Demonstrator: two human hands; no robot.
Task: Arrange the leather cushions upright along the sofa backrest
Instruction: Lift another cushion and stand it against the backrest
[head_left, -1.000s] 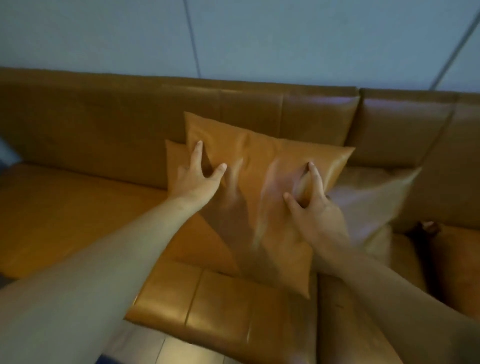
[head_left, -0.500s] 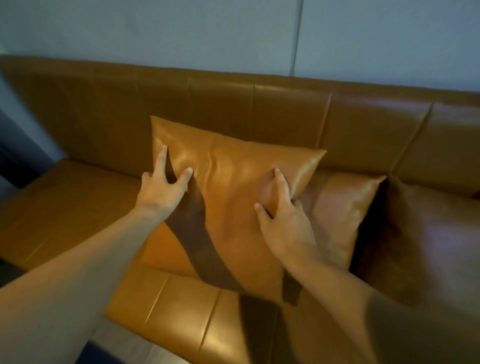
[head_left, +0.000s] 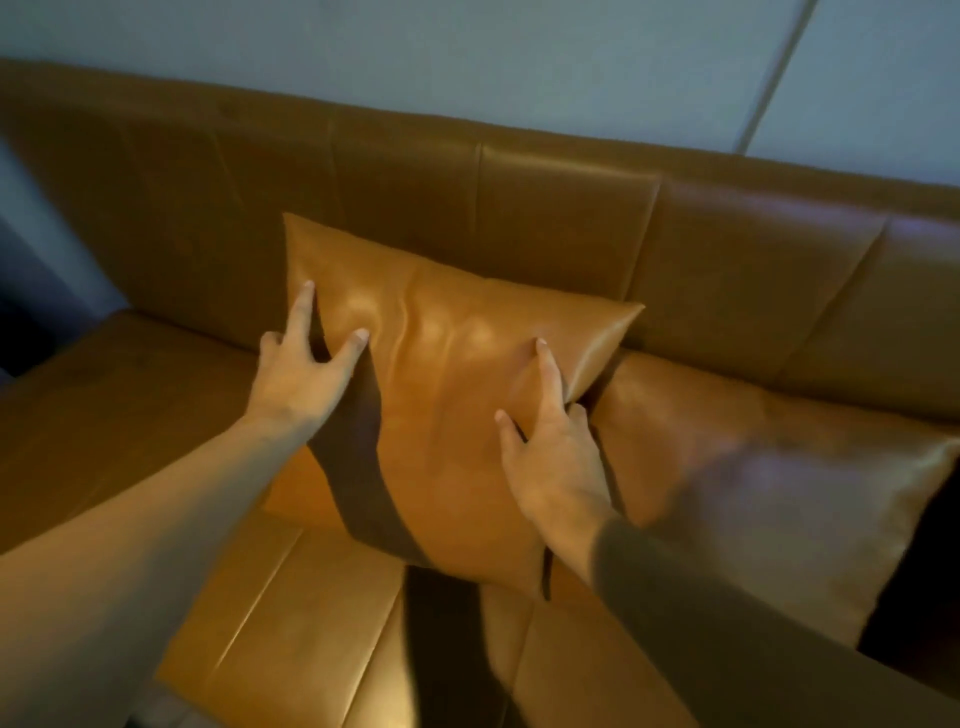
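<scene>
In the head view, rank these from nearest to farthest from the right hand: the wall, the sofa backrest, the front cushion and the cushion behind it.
1. Front cushion, gripped by the right hand at its right edge.
2. Second cushion, just right of the hand.
3. Sofa backrest, behind both cushions.
4. Wall, above the backrest.

Plain tan leather cushion (head_left: 457, 395), paler tan cushion (head_left: 753, 493), brown sofa backrest (head_left: 519, 208), grey-blue wall (head_left: 415, 57)
</scene>
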